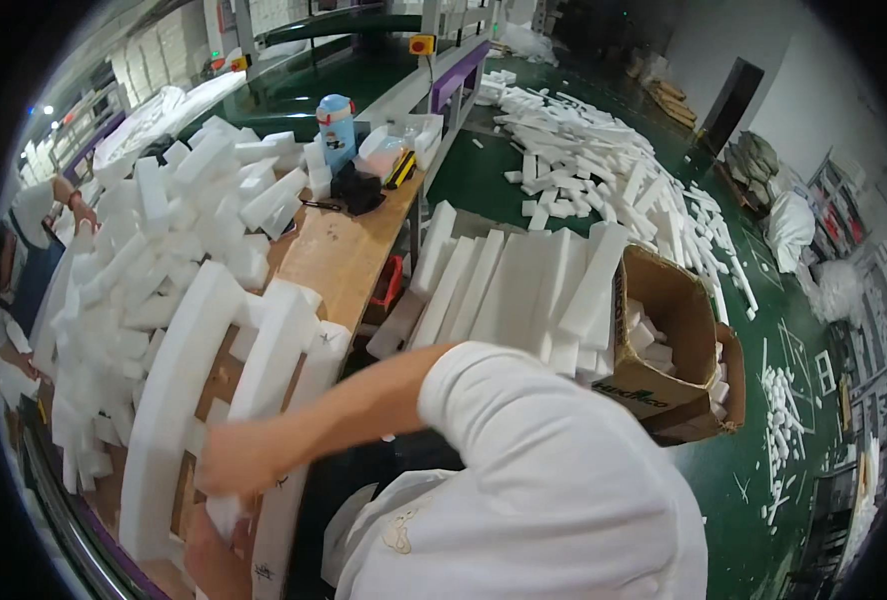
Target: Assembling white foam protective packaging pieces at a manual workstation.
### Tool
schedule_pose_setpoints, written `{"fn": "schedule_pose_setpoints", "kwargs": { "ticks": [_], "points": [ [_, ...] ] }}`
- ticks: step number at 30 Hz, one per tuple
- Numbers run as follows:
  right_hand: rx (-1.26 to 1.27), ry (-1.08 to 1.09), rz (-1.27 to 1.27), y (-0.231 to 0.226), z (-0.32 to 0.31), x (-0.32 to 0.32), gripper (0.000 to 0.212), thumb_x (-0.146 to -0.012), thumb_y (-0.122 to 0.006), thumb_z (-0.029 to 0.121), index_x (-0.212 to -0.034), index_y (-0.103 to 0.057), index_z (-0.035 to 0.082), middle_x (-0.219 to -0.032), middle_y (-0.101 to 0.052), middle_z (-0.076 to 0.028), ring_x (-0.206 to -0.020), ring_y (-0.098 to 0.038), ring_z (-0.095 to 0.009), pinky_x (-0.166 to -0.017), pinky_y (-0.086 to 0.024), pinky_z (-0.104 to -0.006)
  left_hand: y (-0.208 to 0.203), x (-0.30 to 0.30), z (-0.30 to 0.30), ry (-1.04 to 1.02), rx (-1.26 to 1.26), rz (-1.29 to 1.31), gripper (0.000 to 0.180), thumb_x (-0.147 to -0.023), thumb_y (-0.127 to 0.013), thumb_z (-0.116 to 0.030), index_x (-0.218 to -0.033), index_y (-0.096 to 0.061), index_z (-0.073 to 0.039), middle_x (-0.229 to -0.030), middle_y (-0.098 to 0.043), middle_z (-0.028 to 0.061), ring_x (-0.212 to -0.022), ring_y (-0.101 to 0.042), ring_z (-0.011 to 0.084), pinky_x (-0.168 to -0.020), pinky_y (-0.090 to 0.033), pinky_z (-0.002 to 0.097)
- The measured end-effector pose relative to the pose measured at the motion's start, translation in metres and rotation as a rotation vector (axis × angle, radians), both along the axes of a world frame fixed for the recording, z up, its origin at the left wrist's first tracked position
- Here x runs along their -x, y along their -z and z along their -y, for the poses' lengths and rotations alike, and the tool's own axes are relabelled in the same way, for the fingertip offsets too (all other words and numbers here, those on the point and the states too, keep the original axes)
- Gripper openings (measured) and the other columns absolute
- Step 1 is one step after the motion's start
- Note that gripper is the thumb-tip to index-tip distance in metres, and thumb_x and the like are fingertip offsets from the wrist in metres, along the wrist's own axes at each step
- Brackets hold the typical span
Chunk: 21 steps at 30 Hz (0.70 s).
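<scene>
Both of my hands are at the left, over long white foam bars on a wooden workbench [339, 240]. My right hand [236, 462] is closed on a small white foam block [226, 515]. Just below it, my left hand [214, 558] is closed around the same block, its fingers partly hidden. One long foam bar [179, 410] lies left of my hands; a second foam bar [282, 345] runs up beyond them. A third foam bar [309, 385], with dark pen marks, lies along the bench's near edge, partly behind my right forearm.
A heap of foam blocks [179, 230] covers the bench's far left; another person's hand [82, 212] reaches in there. A blue bottle [337, 135], black cloth [359, 188] and yellow-black tool [401, 170] stand farther back. Right are stacked foam planks [514, 290], a cardboard box [664, 290] and floor scraps [604, 150].
</scene>
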State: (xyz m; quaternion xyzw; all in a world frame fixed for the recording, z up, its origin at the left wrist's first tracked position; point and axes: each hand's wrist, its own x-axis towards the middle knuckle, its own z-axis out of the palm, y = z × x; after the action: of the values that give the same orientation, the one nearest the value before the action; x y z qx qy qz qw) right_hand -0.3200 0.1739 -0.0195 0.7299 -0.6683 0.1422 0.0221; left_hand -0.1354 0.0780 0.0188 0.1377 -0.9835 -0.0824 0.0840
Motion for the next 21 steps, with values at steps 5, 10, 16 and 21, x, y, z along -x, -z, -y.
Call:
{"fn": "schedule_pose_setpoints", "kwargs": {
  "ticks": [5,10,16,21],
  "points": [
    [0.044,-0.057,-0.007,-0.012,-0.020,0.026,0.045,-0.067,-0.075,0.043,-0.095,-0.062,0.010,-0.088,-0.065,-0.010,-0.092,-0.064,-0.031,-0.078,-0.048,-0.0436,0.010,-0.053,0.031,-0.206,-0.048,0.123,0.064,-0.071,-0.078,-0.014,-0.126,-0.048,0.002,-0.110,-0.060,0.0253,-0.100,-0.058,0.0434,-0.080,-0.047,0.0487],
    [-0.013,-0.012,0.030,-0.019,-0.085,0.137,0.064,-0.073,-0.072,0.053,-0.111,-0.057,0.005,-0.107,-0.062,-0.015,-0.104,-0.058,-0.036,-0.091,-0.045,-0.0454,0.025,-0.134,0.063,-0.292,0.190,0.133,0.056,-0.075,-0.074,-0.025,-0.121,-0.055,0.001,-0.103,-0.064,0.0221,-0.095,-0.060,0.0416,-0.080,-0.048,0.0467],
    [0.002,0.175,-0.260,-0.039,-0.126,0.153,0.051,-0.069,-0.076,0.051,-0.095,-0.061,0.009,-0.086,-0.064,-0.010,-0.084,-0.063,-0.033,-0.072,-0.047,-0.0418,0.019,-0.093,0.054,-0.119,0.250,-0.018,0.047,-0.078,-0.074,-0.031,-0.111,-0.056,-0.002,-0.096,-0.062,0.0185,-0.085,-0.062,0.0384,-0.068,-0.049,0.0445],
    [-0.106,0.248,-0.321,-0.052,-0.103,0.123,0.030,-0.085,-0.063,0.028,-0.099,-0.064,0.001,-0.101,-0.065,-0.019,-0.099,-0.063,-0.033,-0.090,-0.047,-0.0469,0.020,-0.119,0.042,-0.218,0.271,0.033,0.053,-0.080,-0.075,-0.029,-0.120,-0.055,0.000,-0.101,-0.064,0.0218,-0.085,-0.064,0.0394,-0.069,-0.051,0.0418]
  ]
}}
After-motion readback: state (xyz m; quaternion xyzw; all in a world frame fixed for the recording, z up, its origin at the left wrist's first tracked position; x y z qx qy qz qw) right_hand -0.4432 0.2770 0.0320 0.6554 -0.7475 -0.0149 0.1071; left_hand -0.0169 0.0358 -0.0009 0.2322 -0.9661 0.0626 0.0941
